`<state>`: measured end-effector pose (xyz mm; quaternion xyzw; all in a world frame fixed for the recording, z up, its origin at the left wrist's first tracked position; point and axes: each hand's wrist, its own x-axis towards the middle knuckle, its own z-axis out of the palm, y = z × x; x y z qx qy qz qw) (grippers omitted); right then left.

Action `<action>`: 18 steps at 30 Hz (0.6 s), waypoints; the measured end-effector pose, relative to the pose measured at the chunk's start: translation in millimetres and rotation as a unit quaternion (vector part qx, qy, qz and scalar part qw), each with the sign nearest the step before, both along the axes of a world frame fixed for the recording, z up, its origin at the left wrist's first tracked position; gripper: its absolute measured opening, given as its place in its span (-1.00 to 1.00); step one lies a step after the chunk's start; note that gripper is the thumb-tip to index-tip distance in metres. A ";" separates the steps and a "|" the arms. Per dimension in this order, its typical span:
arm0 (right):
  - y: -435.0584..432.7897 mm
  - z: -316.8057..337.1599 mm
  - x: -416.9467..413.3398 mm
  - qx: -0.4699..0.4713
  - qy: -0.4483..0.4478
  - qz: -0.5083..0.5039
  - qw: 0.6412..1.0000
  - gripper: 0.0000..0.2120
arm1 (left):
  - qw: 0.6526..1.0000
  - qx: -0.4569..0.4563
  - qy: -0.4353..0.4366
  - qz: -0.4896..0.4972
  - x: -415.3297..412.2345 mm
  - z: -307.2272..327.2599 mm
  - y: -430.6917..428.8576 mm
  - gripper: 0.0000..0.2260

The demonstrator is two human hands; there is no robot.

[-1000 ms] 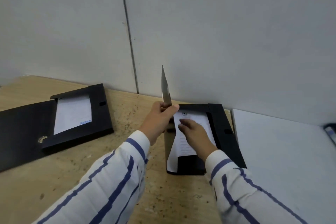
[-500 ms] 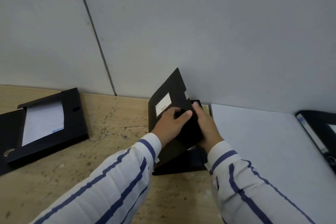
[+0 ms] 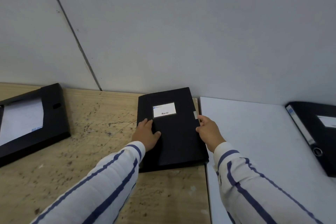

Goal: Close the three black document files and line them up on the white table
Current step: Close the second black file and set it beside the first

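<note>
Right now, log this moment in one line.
middle file closed | left hand flat on cover | right hand at edge | left file open

Illumination is even, soft and moderate, with a cool grey cast over the wall (image 3: 200, 23); no lamp or window is in frame, so the source direction cannot be fixed. Shadows are faint and diffuse: a thin dark band lies under the near edge of the closed black file (image 3: 174, 143), and another along the near side of the open file (image 3: 52, 114) at far left. No hard glare; the white worktop (image 3: 254, 142) reads bright but not blown out. Black surfaces lose nearly all detail. Wide-angle distortion tilts the wall seam and bends lines toward the edges. Slight softness throughout; label text on the closed file is barely legible.
</note>
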<state>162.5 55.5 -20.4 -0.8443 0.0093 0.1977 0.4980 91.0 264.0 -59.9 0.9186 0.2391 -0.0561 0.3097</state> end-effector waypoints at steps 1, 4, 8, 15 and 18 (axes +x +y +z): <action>0.0 -5.5 -0.2 -0.019 -0.001 0.002 1.000 -0.54 | 1.000 0.004 0.002 0.006 0.2 -4.1 1.2 -0.37; 2.4 -18.7 -1.0 -0.075 -0.023 0.021 0.997 -0.59 | 0.999 0.032 0.012 0.005 -1.2 -14.4 3.4 -0.31; 10.5 -29.0 -0.1 -0.135 -0.052 0.014 0.989 -0.63 | 0.996 0.083 0.013 -0.012 -4.6 -27.2 1.8 -0.28; 20.5 -40.8 -6.8 -0.289 -0.143 0.028 0.946 -0.59 | 0.993 0.115 0.015 -0.021 -4.8 -39.9 -1.0 -0.29; 20.6 -45.5 -10.4 -0.303 -0.158 0.030 0.940 -0.55 | 0.992 0.125 0.014 -0.023 -5.5 -42.4 -1.7 -0.30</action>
